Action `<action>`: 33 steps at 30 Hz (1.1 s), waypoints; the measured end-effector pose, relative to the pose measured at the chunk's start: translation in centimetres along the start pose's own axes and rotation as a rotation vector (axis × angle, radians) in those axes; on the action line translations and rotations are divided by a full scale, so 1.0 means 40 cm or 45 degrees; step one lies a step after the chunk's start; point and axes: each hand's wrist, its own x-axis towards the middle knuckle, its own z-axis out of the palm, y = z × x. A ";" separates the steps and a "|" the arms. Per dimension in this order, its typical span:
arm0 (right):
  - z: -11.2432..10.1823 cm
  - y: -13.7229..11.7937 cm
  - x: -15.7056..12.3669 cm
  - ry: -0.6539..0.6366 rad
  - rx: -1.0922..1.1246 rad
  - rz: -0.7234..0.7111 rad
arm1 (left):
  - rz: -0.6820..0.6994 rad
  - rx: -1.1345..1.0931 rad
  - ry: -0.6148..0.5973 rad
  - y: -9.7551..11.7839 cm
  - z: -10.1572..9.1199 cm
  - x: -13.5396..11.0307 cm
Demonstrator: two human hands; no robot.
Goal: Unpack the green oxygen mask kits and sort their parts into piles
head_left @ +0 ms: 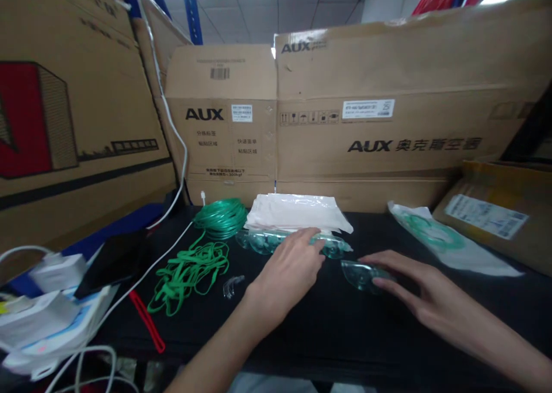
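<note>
My left hand [290, 266] reaches forward over the black table, fingertips resting on a row of clear green masks [267, 241] lying below a stack of white plastic bags [297, 212]. Its fingers are stretched out and hold nothing. My right hand [409, 281] lies low on the table with fingers extended, their tips touching a single clear green mask [360, 273] set apart from the row. A small clear plastic piece [232, 285] lies left of my left wrist.
A coil of green tubing [221, 216] and a heap of green elastic straps [190, 273] lie at left. A bagged mask set [435, 238] sits at right by a labelled carton [495, 218]. AUX cardboard boxes [388, 128] wall the back. White cables, a red strip and papers crowd the left edge.
</note>
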 end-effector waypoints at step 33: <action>0.170 -0.084 0.055 -0.344 -0.300 -0.251 | -0.465 -0.269 -0.392 -0.172 -0.029 -0.110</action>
